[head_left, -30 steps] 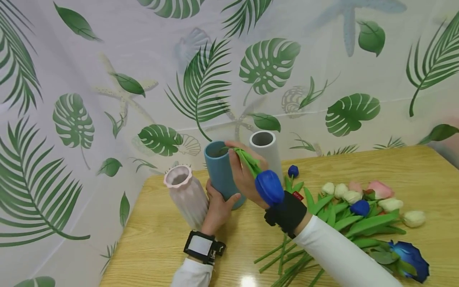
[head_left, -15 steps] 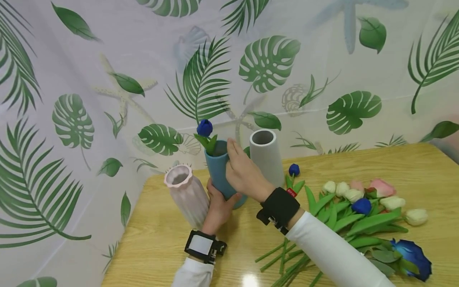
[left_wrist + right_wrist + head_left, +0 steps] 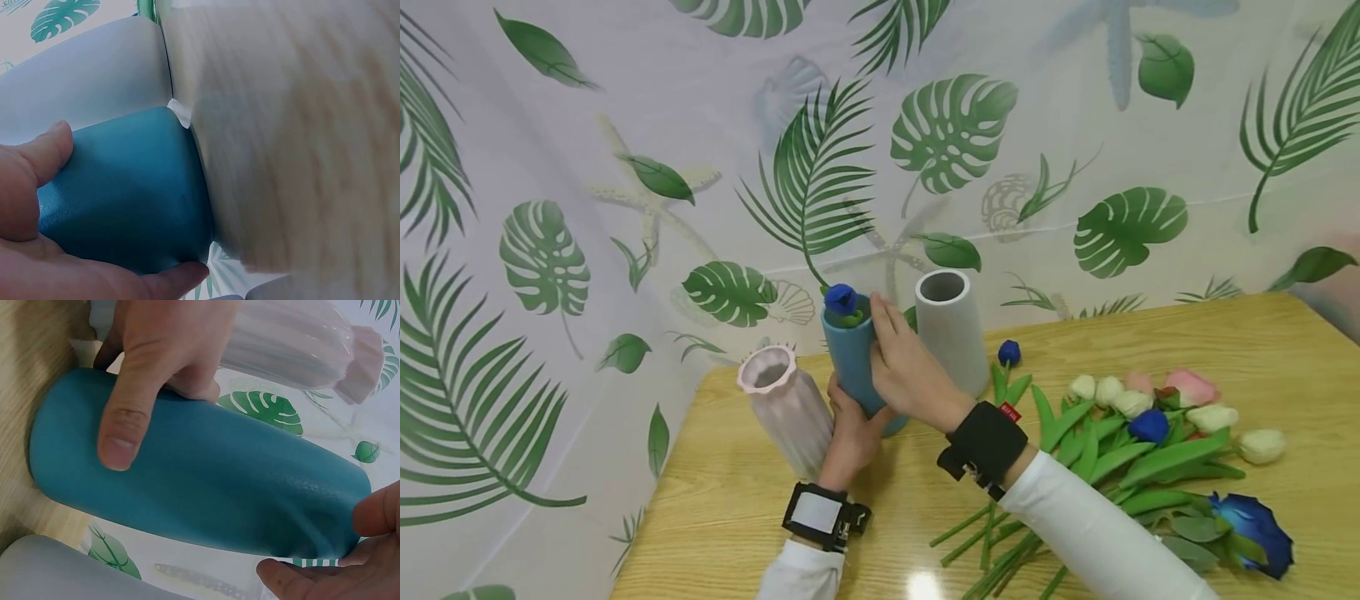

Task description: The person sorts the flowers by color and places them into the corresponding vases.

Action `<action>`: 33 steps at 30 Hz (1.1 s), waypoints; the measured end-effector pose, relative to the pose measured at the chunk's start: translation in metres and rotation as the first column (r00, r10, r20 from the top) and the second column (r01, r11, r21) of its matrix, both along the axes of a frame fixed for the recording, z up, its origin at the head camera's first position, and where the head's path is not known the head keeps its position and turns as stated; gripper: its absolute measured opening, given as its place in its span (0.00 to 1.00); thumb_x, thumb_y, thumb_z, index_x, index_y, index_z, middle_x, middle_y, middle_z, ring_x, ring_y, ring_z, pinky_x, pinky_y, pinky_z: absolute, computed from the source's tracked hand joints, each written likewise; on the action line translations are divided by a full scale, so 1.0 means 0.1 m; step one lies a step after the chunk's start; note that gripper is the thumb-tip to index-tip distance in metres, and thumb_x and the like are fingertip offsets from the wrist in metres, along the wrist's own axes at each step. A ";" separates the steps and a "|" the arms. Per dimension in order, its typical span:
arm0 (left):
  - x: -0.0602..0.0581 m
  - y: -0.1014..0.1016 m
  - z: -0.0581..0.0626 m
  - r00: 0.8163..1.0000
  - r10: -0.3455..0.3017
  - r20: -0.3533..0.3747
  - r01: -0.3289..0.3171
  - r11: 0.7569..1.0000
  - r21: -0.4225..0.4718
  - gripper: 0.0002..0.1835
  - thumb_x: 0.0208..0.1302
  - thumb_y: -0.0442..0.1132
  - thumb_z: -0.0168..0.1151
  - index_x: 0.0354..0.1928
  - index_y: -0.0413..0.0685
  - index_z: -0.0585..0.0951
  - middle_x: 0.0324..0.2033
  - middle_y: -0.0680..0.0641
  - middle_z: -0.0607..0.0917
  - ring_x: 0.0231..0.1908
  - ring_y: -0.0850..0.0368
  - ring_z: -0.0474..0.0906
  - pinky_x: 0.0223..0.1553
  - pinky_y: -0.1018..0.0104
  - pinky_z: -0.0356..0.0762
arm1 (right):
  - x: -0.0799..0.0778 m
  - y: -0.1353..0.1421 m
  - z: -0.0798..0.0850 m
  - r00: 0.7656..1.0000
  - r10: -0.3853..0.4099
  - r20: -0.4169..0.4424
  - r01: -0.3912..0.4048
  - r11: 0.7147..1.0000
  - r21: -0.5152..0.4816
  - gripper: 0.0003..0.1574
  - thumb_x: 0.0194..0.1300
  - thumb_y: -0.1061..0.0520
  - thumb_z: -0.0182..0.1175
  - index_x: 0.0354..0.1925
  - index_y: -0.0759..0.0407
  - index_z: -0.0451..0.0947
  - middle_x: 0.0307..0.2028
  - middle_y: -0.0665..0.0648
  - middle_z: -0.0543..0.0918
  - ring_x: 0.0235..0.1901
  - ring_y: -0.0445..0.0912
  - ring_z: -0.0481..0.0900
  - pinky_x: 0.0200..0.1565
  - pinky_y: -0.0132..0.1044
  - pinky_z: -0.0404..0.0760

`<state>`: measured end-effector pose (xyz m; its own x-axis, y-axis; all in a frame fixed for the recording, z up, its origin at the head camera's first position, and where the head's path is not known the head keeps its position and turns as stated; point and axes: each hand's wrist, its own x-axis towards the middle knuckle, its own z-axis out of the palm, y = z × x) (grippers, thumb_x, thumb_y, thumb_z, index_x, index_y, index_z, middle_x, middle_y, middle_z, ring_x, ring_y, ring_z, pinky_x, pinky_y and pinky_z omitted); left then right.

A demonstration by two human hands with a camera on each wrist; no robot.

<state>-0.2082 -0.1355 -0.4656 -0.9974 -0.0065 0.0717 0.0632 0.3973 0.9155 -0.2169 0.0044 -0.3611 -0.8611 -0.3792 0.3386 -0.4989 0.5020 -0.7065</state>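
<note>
A blue vase point(image 3: 852, 358) stands upright on the table between two other vases. Low on it, my left hand point(image 3: 855, 429) grips the body, with the thumb across the front in the right wrist view. My right hand point(image 3: 917, 367) holds the vase's upper right side near the rim, thumb and fingers on different sides of it in the right wrist view. A blue tulip point(image 3: 841, 298) sits in the vase mouth, its bloom just above the rim and its stem hidden inside. In the left wrist view the blue vase point(image 3: 131, 187) lies between left thumb and fingers.
A pink vase point(image 3: 790, 417) with a wavy rim stands at the left, close to the left hand. Behind the right hand is a white vase point(image 3: 953, 333). White, pink and blue artificial flowers point(image 3: 1135, 450) lie in a pile on the wooden table point(image 3: 700, 517), under the right forearm.
The blue tulip was first held by the right hand, bloom hanging over the wrist. It then stood upright in the blue vase and has sunk lower. The right hand moved to the vase's side.
</note>
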 end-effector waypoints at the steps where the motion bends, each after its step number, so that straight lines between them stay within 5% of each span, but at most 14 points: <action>1: 0.00 0.00 0.00 1.000 0.000 -0.003 0.000 1.000 0.004 0.57 0.66 0.43 0.66 0.73 0.33 0.30 0.69 0.23 0.44 0.71 0.31 0.49 0.69 0.39 0.51 | 0.00 0.00 -0.01 1.000 0.005 0.000 -0.005 1.000 -0.005 0.36 0.79 0.60 0.36 0.78 0.66 0.37 0.77 0.69 0.46 0.77 0.58 0.45 0.72 0.53 0.55; 10: 0.00 -0.05 -0.03 1.000 0.014 -0.024 -0.014 1.000 -0.002 0.57 0.66 0.44 0.67 0.73 0.33 0.31 0.69 0.23 0.44 0.71 0.31 0.48 0.69 0.40 0.52 | 0.00 -0.03 -0.05 1.000 0.009 -0.010 -0.009 1.000 -0.018 0.37 0.78 0.62 0.36 0.79 0.61 0.38 0.76 0.73 0.42 0.74 0.65 0.50 0.64 0.57 0.67; 17: -0.01 0.00 -0.04 1.000 0.019 -0.004 -0.019 1.000 -0.003 0.57 0.66 0.44 0.67 0.74 0.34 0.32 0.70 0.23 0.45 0.72 0.30 0.47 0.69 0.39 0.51 | 0.05 0.13 -0.15 0.998 0.010 0.066 -0.007 0.999 -0.046 0.39 0.77 0.61 0.42 0.79 0.61 0.40 0.76 0.72 0.43 0.75 0.65 0.48 0.67 0.59 0.62; 24: -0.02 0.03 -0.06 0.999 0.042 0.016 -0.042 0.999 -0.016 0.56 0.65 0.46 0.68 0.75 0.39 0.34 0.70 0.24 0.48 0.71 0.30 0.52 0.68 0.38 0.54 | 0.28 0.43 -0.35 0.988 0.039 0.147 -0.026 0.996 -0.083 0.27 0.77 0.59 0.47 0.69 0.68 0.63 0.62 0.70 0.71 0.57 0.61 0.75 0.57 0.52 0.74; 28: 0.00 0.00 -0.05 0.999 0.037 0.007 -0.036 0.999 -0.030 0.57 0.65 0.45 0.68 0.75 0.37 0.33 0.70 0.24 0.49 0.71 0.29 0.52 0.68 0.37 0.55 | 0.42 0.58 -0.43 0.984 0.075 0.165 -0.053 0.990 -0.133 0.19 0.78 0.60 0.49 0.60 0.66 0.74 0.53 0.64 0.81 0.51 0.57 0.80 0.53 0.49 0.77; 33: 0.00 -0.02 -0.02 0.999 0.039 0.013 -0.038 0.999 -0.036 0.58 0.64 0.45 0.68 0.75 0.37 0.33 0.71 0.24 0.48 0.71 0.30 0.51 0.69 0.39 0.55 | 0.49 0.74 -0.42 0.987 0.069 0.145 -0.057 0.995 -0.083 0.15 0.77 0.60 0.50 0.55 0.64 0.78 0.46 0.59 0.85 0.45 0.53 0.83 0.45 0.44 0.80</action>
